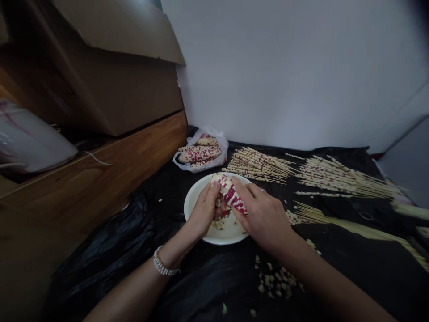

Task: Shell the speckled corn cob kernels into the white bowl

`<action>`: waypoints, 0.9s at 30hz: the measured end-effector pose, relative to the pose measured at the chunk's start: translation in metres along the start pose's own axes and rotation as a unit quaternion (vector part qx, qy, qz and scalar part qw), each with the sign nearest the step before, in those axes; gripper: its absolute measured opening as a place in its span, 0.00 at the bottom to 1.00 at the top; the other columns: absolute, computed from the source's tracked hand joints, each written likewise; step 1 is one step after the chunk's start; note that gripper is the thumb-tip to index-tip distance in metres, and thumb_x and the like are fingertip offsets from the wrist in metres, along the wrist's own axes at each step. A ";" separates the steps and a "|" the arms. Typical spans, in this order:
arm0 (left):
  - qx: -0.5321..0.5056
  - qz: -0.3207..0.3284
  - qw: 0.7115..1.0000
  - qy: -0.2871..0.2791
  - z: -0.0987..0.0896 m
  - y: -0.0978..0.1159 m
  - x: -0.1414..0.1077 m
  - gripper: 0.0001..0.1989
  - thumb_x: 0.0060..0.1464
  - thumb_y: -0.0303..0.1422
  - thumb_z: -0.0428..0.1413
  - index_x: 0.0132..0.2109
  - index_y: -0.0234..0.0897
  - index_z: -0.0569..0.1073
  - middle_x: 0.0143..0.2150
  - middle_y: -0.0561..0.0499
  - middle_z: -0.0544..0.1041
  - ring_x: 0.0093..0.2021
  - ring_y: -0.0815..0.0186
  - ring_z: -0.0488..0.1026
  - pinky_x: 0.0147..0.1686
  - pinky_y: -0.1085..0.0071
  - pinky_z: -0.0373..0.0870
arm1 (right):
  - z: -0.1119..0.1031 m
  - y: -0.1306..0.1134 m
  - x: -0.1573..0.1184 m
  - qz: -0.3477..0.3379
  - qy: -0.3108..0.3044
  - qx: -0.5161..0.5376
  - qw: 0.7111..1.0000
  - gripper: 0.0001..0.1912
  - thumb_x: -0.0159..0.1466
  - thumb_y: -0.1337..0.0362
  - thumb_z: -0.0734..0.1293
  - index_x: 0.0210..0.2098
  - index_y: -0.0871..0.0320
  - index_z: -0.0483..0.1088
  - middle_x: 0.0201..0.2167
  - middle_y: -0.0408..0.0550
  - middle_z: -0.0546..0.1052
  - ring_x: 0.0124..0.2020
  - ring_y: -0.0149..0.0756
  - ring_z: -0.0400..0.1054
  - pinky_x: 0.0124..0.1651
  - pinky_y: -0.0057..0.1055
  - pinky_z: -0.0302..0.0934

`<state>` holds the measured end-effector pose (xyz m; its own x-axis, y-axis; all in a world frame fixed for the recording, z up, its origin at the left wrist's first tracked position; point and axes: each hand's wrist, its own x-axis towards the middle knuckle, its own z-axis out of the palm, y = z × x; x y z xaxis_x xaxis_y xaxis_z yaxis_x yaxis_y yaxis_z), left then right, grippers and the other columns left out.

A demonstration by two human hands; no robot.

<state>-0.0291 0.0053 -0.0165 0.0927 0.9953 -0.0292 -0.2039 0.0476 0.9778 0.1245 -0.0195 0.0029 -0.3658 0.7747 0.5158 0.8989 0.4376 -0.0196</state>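
Note:
A corn cob (231,193) with white and dark red kernels is held over a white bowl (191,201). My left hand (207,203) closes on its left end, thumb pressed against the kernels. My right hand (263,212) wraps round the right end from above, a ring on one finger. Loose kernels (219,223) lie in the bottom of the bowl, partly hidden by my hands. More pale kernels (278,281) are scattered on the black plastic sheet below my right forearm.
Behind the bowl sits a plastic bag (223,145) of corn cobs (199,154). Kernel-threaded skewers (258,163) lie to its right, with a second pile (335,176) beyond. Bare sticks (355,230) stretch along the right. A cardboard box (134,89) and a white bucket (30,134) stand left.

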 end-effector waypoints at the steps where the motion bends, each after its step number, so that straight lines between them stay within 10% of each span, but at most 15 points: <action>1: 0.003 0.007 1.000 0.011 0.000 -0.001 0.000 0.23 0.56 0.54 0.57 0.35 0.37 0.67 0.22 0.56 0.67 0.19 0.73 0.59 0.18 0.77 0.49 | -0.001 -0.001 0.000 0.002 -0.006 -0.004 1.000 0.32 0.61 0.65 0.70 0.65 0.62 0.64 0.44 0.54 0.78 0.36 0.40 0.73 0.37 0.35 0.67; 15: -0.085 -0.065 0.992 -0.072 -0.003 0.013 -0.003 0.07 0.46 0.32 0.52 0.35 0.38 0.65 0.22 0.58 0.68 0.15 0.78 0.45 0.16 0.78 0.39 | 0.004 0.006 0.000 0.012 -0.004 0.002 1.000 0.32 0.63 0.63 0.69 0.65 0.61 0.62 0.43 0.52 0.77 0.37 0.40 0.72 0.37 0.34 0.66; 27: -0.060 -0.079 0.992 -0.083 -0.004 0.017 -0.001 0.21 0.54 0.46 0.52 0.22 0.35 0.68 0.12 0.60 0.49 0.14 0.77 0.42 0.16 0.76 0.40 | 0.007 0.008 0.001 -0.025 0.039 -0.024 0.999 0.30 0.64 0.64 0.68 0.64 0.63 0.62 0.42 0.53 0.77 0.38 0.41 0.72 0.38 0.33 0.66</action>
<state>-0.0364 0.0052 -0.0005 0.2905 0.9471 -0.1366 -0.2871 0.2224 0.9317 0.1297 -0.0120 -0.0032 -0.3920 0.7139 0.5802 0.8916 0.4503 0.0484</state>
